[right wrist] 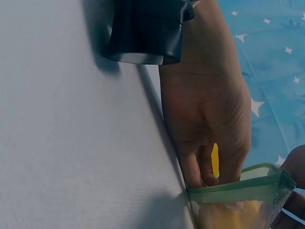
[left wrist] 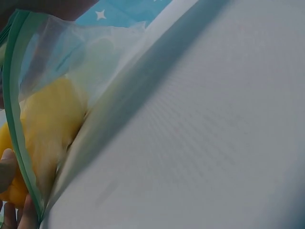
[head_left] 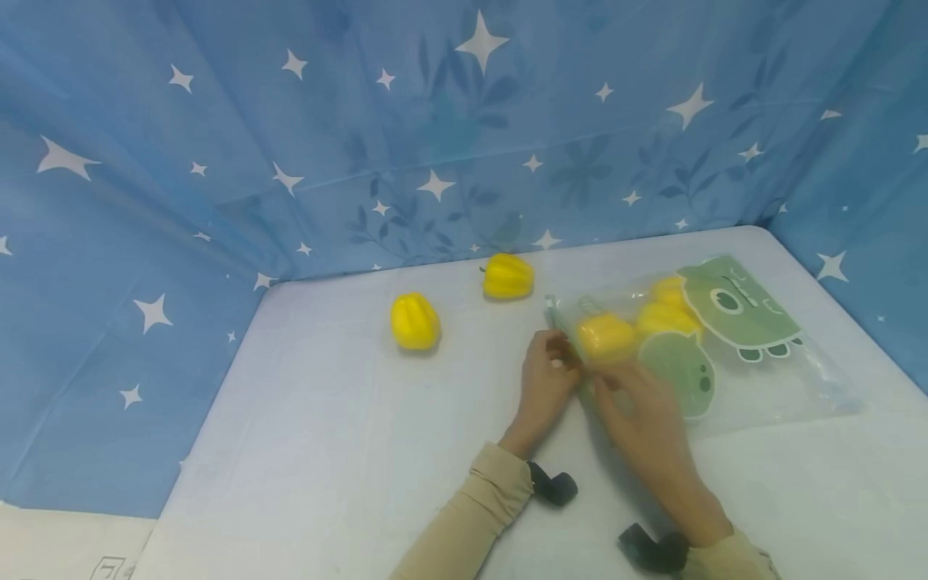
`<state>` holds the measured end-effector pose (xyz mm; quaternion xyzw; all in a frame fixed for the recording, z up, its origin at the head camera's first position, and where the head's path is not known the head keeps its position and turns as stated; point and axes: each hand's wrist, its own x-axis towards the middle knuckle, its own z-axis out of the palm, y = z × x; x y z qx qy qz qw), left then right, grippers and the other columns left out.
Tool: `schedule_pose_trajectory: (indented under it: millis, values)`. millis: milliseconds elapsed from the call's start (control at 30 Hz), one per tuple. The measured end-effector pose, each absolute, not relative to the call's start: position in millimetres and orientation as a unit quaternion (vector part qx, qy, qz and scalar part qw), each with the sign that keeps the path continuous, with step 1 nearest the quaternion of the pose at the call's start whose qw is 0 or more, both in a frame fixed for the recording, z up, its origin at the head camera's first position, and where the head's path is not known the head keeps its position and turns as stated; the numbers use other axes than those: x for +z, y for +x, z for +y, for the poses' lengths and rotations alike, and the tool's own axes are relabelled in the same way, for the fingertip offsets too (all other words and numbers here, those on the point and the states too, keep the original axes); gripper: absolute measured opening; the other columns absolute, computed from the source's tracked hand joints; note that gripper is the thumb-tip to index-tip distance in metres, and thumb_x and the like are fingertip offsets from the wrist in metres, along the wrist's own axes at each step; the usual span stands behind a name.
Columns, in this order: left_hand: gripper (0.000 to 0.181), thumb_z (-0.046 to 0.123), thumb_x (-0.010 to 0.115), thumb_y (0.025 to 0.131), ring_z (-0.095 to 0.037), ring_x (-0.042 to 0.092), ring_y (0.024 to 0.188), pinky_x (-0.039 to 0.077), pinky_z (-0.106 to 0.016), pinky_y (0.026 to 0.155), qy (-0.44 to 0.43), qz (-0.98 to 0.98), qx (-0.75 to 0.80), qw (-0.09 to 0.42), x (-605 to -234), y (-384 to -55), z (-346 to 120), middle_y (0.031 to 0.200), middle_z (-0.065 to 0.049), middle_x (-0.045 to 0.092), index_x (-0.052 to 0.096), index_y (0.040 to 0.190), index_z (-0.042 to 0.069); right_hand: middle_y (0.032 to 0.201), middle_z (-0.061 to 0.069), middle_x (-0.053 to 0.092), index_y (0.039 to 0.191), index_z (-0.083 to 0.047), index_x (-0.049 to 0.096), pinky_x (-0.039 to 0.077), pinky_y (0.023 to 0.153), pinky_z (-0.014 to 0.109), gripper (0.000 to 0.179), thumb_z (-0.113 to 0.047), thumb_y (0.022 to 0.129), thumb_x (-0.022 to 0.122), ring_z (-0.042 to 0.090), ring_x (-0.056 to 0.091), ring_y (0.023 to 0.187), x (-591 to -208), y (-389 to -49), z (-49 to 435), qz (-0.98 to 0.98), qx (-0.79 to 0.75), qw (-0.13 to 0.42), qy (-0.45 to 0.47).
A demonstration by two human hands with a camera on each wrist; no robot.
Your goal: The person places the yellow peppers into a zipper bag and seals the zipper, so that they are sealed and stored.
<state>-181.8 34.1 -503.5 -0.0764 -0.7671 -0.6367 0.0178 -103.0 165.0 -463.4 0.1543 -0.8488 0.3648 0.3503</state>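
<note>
A clear zip bag (head_left: 768,395) with green cartoon animal prints lies on the table's right side, its green-edged mouth facing left. Several yellow bell peppers (head_left: 669,319) are inside. My left hand (head_left: 548,385) reaches into the mouth, thumb and fingers on either side of a yellow bell pepper (left wrist: 52,112), seen partly through the film. In the right wrist view the left hand's fingertips go behind the green zip strip (right wrist: 233,193). My right hand (head_left: 648,423) grips the bag's mouth edge; its fingertips are partly hidden.
Two loose yellow bell peppers, one upright-looking (head_left: 415,321) and one on its side (head_left: 507,276), lie left of the bag on the white table (head_left: 312,451). A blue star-patterned curtain (head_left: 435,121) stands behind and at both sides. Black wrist mounts (head_left: 554,486) sit on both wrists.
</note>
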Motion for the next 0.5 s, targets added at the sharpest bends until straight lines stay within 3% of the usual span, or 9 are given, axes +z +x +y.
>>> schedule_pose_trajectory:
  millis: [267, 500]
  values:
    - [0.055, -0.002, 0.070, 0.082, -0.019, 0.067, 0.118, 0.057, -0.022, 0.093, -0.080, -0.768, -0.636, -0.002, -503.2, -181.3, 35.1, 0.125, -0.007, 0.068, 0.057, 0.134, 0.013, 0.092, 0.008, 0.075, 0.105, -0.004, 0.077, 0.047, 0.080, 0.021, 0.030, 0.011, 0.079, 0.076, 0.021, 0.064, 0.081, -462.4, -102.8, 165.1, -0.849, 0.370, 0.346, 0.153]
    - [0.053, 0.008, 0.073, 0.086, -0.018, 0.067, 0.122, 0.056, -0.021, 0.095, -0.072, -0.775, -0.627, -0.015, -501.5, -180.1, 35.9, 0.133, -0.004, 0.068, 0.058, 0.136, 0.019, 0.094, 0.008, 0.075, 0.106, -0.004, 0.077, 0.047, 0.081, 0.019, 0.029, 0.010, 0.081, 0.076, 0.021, 0.064, 0.083, -461.8, -102.4, 164.7, -0.855, 0.370, 0.334, 0.140]
